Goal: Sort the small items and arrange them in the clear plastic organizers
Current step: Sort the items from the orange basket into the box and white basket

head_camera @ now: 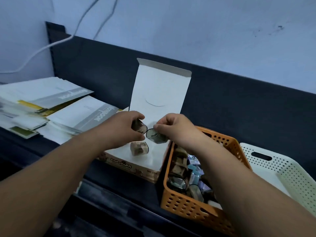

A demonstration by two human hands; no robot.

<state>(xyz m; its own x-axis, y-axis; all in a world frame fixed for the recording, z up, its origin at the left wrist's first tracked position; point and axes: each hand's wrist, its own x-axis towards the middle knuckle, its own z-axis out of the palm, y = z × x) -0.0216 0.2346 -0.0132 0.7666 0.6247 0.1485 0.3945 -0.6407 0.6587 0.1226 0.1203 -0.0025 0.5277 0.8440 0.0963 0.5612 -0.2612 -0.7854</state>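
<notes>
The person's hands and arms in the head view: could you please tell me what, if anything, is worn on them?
Nothing is worn. The left hand and right hand are ungloved, with no rings in sight. The left forearm and right forearm are bare to the frame's edge: no sleeves, watch or bracelet.

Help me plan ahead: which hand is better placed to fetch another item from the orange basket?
Probably right: the right hand only pinches the lid beside the orange basket, while the left hand grips the clear case farther away.
</notes>
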